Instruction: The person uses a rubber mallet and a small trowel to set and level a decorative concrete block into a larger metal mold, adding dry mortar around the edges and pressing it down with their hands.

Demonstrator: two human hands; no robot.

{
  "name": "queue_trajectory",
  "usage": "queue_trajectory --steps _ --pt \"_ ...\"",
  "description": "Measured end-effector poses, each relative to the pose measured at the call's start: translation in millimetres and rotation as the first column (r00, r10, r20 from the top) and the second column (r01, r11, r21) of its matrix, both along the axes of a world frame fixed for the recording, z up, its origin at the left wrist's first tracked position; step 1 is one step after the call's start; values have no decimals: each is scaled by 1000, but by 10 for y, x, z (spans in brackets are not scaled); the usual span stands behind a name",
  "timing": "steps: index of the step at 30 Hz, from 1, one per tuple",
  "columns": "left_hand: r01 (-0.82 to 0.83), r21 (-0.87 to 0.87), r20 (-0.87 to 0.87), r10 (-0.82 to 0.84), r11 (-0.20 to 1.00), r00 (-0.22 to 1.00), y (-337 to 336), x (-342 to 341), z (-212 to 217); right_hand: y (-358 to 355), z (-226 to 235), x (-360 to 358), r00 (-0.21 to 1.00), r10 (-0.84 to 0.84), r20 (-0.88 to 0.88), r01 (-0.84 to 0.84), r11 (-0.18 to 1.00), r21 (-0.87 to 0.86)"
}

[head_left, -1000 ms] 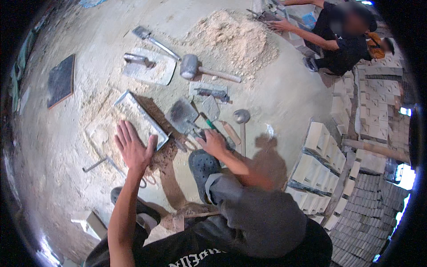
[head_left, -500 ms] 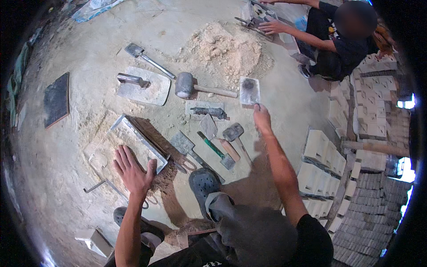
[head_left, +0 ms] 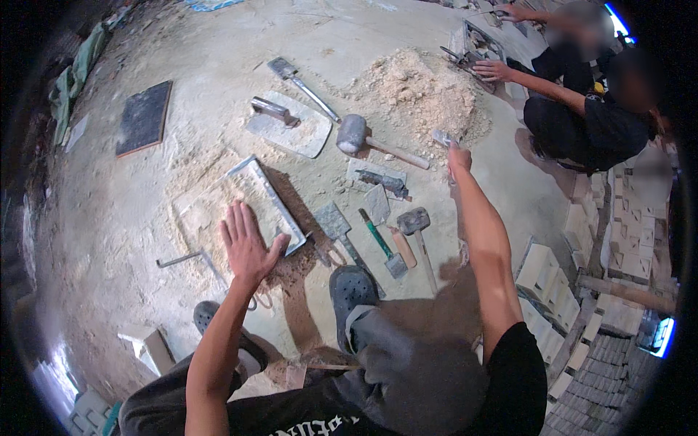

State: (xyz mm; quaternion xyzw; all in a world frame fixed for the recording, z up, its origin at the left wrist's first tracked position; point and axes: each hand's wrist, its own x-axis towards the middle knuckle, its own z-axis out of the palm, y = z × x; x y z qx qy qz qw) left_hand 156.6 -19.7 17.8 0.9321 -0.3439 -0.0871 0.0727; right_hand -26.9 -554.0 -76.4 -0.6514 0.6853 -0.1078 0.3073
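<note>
Black and flat, the board (head_left: 144, 118) opens our run from the left, set well apart, perhaps to keep the working ground free. Next we have the left hand (head_left: 247, 243), fingers a little spread, holding nothing we can see, palm down on the pale powder (head_left: 207, 216) in the metal-edged frame (head_left: 278, 199); we'd say it's there to steady the fill. Right of that, the mallet (head_left: 352, 135) and the green-handled scraper (head_left: 379, 242) lie loose, handy for either arm, we judge. And here's the right hand (head_left: 458, 158), fingers wrapped round a small trowel (head_left: 443, 137), arm stretched so the blade reaches the near edge of the mound (head_left: 416, 91); beyond it we see a co-worker (head_left: 585, 127) crouching
</note>
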Motion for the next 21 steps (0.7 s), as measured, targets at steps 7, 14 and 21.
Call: queue_trajectory --steps 7,14,21 --pt "256 -95 -59 -262 962 963 311 -3 27 637 547 -684 919 392 29 -383 910 -160" --pt "190 -66 96 -184 980 978 1078 130 11 1893 1042 -495 722 670 173 -672 738 -56" --pt "28 -98 13 -27 995 1000 1256 222 -30 3427 1681 263 325 945 -25 -927 314 -204"
